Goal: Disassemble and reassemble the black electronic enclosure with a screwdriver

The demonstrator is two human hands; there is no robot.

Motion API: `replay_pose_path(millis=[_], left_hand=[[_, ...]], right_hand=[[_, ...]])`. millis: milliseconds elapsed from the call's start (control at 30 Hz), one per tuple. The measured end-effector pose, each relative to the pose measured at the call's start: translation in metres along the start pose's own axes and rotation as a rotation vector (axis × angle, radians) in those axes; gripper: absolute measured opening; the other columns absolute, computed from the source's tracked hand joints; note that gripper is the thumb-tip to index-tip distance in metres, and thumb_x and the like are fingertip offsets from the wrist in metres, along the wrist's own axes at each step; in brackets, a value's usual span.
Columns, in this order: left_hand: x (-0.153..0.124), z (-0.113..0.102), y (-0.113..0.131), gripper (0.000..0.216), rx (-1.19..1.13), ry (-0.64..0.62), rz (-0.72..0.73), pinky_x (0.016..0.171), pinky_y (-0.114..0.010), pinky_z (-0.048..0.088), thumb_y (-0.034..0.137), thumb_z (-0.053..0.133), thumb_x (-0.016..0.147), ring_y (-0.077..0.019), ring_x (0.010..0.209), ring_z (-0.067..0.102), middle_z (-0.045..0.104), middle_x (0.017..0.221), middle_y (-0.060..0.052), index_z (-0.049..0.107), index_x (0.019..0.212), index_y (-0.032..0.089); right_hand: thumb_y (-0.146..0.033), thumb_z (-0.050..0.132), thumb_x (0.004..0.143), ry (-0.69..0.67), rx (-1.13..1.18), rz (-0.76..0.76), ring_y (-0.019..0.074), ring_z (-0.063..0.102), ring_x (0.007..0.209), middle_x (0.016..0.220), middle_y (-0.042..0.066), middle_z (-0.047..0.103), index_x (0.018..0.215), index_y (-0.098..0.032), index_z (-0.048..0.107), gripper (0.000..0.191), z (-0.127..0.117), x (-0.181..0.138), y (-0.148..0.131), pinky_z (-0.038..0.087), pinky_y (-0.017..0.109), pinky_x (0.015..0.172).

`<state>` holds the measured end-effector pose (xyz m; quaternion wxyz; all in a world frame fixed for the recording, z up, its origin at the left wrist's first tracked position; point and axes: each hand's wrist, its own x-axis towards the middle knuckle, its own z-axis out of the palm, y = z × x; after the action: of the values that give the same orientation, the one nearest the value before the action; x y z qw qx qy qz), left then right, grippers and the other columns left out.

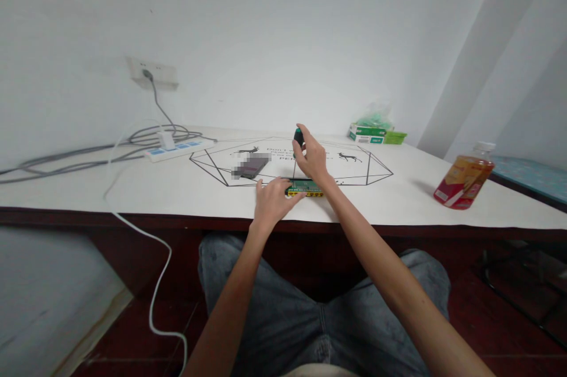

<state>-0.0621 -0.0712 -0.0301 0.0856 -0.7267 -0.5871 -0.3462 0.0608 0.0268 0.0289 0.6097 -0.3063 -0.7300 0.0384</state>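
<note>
A small green circuit board [305, 189] with yellow connectors along its front edge lies flat on the white table [133, 188]. My left hand [272, 200] rests on the table with its fingers spread, the fingertips touching the board's left end. My right hand [312, 158] is closed round a screwdriver with a black and green handle [299, 137], held upright over the board. The screwdriver's tip is hidden behind my hand. A dark flat device [251, 166] lies a little to the left of the board.
A white power strip [179, 150] with grey cables and a white cable sits at the back left, below a wall socket [153, 72]. Green and white boxes [374, 132] stand at the back. An orange drink bottle [463, 182] stands at the right.
</note>
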Motion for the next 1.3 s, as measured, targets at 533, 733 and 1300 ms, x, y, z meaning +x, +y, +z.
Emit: replay_pose_path(millis=[533, 733, 1300], left_hand=[[0.000, 0.002, -0.001, 0.036, -0.001, 0.005, -0.007, 0.118, -0.058, 0.027, 0.053, 0.066, 0.092, -0.0325, 0.122, 0.065, 0.074, 0.126, -0.011, 0.078, 0.105, 0.021], [0.000, 0.001, -0.001, 0.034, -0.002, -0.001, -0.018, 0.117, -0.056, 0.027, 0.053, 0.066, 0.092, -0.0328, 0.126, 0.062, 0.074, 0.126, -0.010, 0.079, 0.104, 0.024], [0.000, 0.001, 0.000, 0.037, -0.006, 0.005, -0.002, 0.117, -0.056, 0.028, 0.053, 0.064, 0.093, -0.0312, 0.120, 0.066, 0.074, 0.126, -0.011, 0.078, 0.104, 0.022]], right_hand=[[-0.044, 0.045, 0.100, -0.266, -0.433, -0.064, 0.0246, 0.063, 0.085, 0.104, 0.011, 0.072, 0.137, -0.021, 0.054, 0.045, -0.018, 0.021, -0.010, 0.046, 0.035, 0.078], [-0.033, 0.039, 0.101, -0.363, -0.509, -0.042, 0.0279, 0.066, 0.092, 0.111, 0.014, 0.073, 0.140, -0.016, 0.050, 0.044, -0.024, 0.030, -0.019, 0.045, 0.037, 0.081], [-0.038, 0.033, 0.102, -0.514, -0.576, -0.022, 0.0288, 0.065, 0.091, 0.107, 0.013, 0.074, 0.127, -0.020, 0.056, 0.038, -0.032, 0.043, -0.032, 0.040, 0.036, 0.076]])
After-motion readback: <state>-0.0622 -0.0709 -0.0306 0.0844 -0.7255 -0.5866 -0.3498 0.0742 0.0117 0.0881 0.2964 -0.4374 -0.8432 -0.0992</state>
